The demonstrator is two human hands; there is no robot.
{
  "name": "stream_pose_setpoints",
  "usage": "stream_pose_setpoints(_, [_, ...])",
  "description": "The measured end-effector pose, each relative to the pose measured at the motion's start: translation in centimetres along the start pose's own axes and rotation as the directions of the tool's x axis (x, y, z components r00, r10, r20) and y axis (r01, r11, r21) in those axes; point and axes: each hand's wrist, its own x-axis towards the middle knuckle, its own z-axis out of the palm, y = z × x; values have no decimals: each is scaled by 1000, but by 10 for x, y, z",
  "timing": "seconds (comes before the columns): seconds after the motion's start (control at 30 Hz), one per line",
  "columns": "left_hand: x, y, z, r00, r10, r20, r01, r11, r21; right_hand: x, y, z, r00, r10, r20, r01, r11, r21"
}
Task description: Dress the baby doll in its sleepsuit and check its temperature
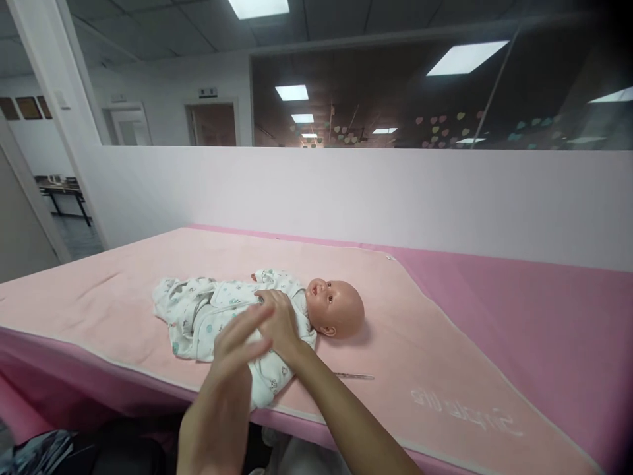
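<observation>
Baby doll [257,316] in a white printed sleepsuit lies on the pink towel [420,343], long axis left-right, head to the right; left hand [237,349] hovers flat, fingers together, blurred, over its near side. Right hand [279,323] rests spread on the chest, the closer of the two hands; thin metal tool [353,376] just right of that forearm.

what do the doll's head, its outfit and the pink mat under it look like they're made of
Doll's head: probably smooth vinyl or plastic, with a soft sheen under the ceiling lights. Outfit: soft white printed fabric, likely cotton, creased and bunched. Pink mat: matte, towel-like cloth with a slightly fuzzy surface and a stitched white edge. Right hand rests on the outfit.
</observation>
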Motion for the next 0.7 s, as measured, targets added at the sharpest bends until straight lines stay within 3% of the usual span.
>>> stream_pose_setpoints(0.1, [23,-13,-5,994,4,-105,-12,997,-74,1,-2,-1,1000,-10,10,10,999,-31])
stream_pose_setpoints(0.17, [41,-40,-2,984,12,-177,-5,999,40,1,-2,-1,1000,-19,6,19,998,-55])
stream_pose_setpoints(0.33, [57,-98,18,999,-15,33,7,971,240,2,-2,-1,1000,-28,3,28,996,-80])
stream_pose_setpoints(0.57, [51,-103,21,997,-72,-12,73,980,187,2,-3,-3,999,-41,9,42,995,-95])
stream_pose_setpoints(0.7, [53,-110,18,994,-107,-13,108,989,103,3,-7,-5,984,-171,59,178,974,-140])
